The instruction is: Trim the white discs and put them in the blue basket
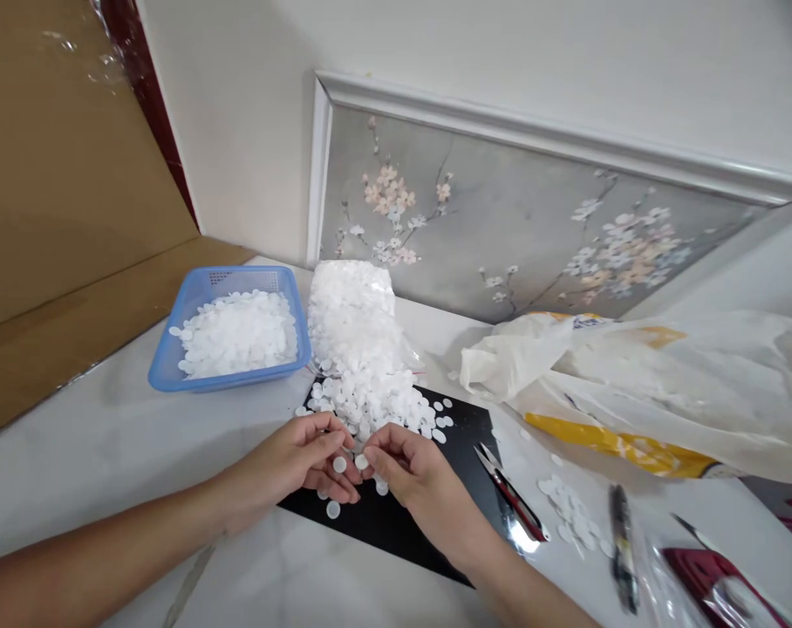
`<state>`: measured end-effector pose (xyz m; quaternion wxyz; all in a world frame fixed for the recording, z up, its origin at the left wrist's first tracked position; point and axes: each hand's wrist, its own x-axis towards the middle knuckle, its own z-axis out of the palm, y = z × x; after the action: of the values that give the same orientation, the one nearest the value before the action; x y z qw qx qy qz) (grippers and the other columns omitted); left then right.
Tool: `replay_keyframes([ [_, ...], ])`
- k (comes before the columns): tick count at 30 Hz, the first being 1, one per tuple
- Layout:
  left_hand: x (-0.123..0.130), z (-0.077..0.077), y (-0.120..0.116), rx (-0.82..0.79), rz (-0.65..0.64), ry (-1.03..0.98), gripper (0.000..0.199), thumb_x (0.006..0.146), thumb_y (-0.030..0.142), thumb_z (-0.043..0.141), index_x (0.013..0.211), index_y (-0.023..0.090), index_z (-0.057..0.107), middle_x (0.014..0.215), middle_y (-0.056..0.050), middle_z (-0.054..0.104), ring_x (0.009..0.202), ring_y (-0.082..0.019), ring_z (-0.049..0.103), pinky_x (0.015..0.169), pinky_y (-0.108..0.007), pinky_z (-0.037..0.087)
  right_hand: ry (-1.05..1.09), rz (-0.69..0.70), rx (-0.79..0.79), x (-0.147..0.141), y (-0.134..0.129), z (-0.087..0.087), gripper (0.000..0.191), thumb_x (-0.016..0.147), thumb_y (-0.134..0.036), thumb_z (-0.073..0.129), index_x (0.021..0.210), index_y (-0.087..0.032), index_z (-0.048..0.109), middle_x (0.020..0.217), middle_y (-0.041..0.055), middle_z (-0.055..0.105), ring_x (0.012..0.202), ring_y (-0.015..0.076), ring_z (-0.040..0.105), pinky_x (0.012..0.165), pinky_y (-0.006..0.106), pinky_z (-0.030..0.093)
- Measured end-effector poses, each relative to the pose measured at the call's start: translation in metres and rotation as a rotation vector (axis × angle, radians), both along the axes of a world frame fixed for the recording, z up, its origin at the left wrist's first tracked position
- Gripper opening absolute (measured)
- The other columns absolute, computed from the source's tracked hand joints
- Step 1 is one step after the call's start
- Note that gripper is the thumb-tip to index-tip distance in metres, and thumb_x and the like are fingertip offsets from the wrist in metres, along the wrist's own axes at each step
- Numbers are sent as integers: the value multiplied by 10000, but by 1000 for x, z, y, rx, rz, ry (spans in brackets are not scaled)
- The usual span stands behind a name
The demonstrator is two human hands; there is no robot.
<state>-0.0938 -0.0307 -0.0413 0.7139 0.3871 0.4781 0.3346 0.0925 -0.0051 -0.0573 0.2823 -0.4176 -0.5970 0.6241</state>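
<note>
Both hands meet over the near part of a black mat. My right hand pinches a small white round disc between thumb and fingertips. Beside it, my left hand is curled with another white disc lying against its fingers; thumb and index are drawn together. Just beyond the fingertips, a loose heap of white discs spills from a clear plastic bag packed with more. A few single discs lie on the mat below my left hand.
A blue basket of discs stands left of the bag. Right of the mat are red-handled snips, scattered discs, a dark pen-like item and a dark red object. A large white plastic bag lies behind; cardboard stands left.
</note>
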Motion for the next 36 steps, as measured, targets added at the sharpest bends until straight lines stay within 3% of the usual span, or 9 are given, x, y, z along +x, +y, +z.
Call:
replay_keyframes([
  [5, 4, -3, -1, 65, -24, 1, 303, 839, 450, 638, 823, 165, 536, 786, -24, 694, 697, -155, 700, 634, -242, 515, 90, -13, -172, -3, 0, 1, 395, 760, -547, 682, 753, -173, 555, 656, -32, 557, 438, 44, 260, 427, 237, 162],
  [10, 7, -3, -1, 95, -69, 43, 285, 798, 378, 701, 782, 158, 521, 709, -19, 700, 570, -112, 645, 572, -233, 507, 233, 16, -313, -4, -3, 1, 462, 707, -567, 738, 709, -163, 515, 600, -53, 518, 404, 14, 231, 424, 234, 110],
  [16, 5, -1, 1, 127, -80, 9, 235, 825, 351, 668, 798, 163, 529, 738, -10, 689, 591, -102, 630, 574, -220, 477, 326, 8, -425, -5, -4, 1, 469, 713, -549, 752, 696, -158, 494, 625, -34, 552, 401, 2, 244, 413, 211, 99],
  [19, 2, -1, 4, 97, -52, -18, 164, 825, 278, 647, 801, 172, 524, 730, 2, 679, 601, -88, 601, 579, -204, 442, 323, -15, -406, -2, -2, 5, 434, 755, -524, 727, 705, -159, 498, 671, -5, 601, 418, 15, 341, 398, 191, 144],
  [22, -1, -2, 6, 68, -13, -46, 53, 787, 162, 593, 767, 169, 545, 692, 8, 657, 650, -97, 600, 615, -207, 436, 317, -64, -361, 2, 1, 7, 419, 744, -492, 748, 692, -173, 482, 708, 17, 642, 499, 66, 514, 401, 179, 250],
  [25, -2, -3, 7, 59, 24, -26, 47, 758, 129, 550, 730, 165, 562, 674, 4, 646, 688, -113, 624, 636, -210, 432, 302, -83, -329, 7, 5, 5, 423, 724, -466, 772, 684, -184, 459, 717, 24, 663, 576, 111, 597, 444, 187, 347],
  [30, 1, -2, 7, 25, 56, 10, 67, 796, 226, 581, 771, 164, 588, 765, -12, 661, 750, -146, 657, 714, -251, 461, 270, -99, -296, 14, 13, 4, 359, 734, -450, 766, 826, -182, 545, 746, 18, 661, 611, 114, 592, 474, 192, 383],
  [33, 0, -2, 8, 26, 71, 55, 168, 828, 334, 594, 822, 166, 590, 772, -28, 671, 758, -161, 660, 736, -276, 470, 231, -120, -228, 20, 18, 4, 354, 763, -480, 725, 764, -171, 554, 702, -6, 604, 553, 78, 513, 456, 184, 347],
  [36, -2, -5, 9, 47, 68, 91, 222, 763, 356, 686, 830, 174, 579, 748, -13, 656, 704, -145, 631, 661, -253, 459, 119, -89, -139, 27, 21, 1, 328, 759, -469, 709, 796, -193, 535, 649, -20, 582, 517, 95, 485, 424, 197, 311],
])
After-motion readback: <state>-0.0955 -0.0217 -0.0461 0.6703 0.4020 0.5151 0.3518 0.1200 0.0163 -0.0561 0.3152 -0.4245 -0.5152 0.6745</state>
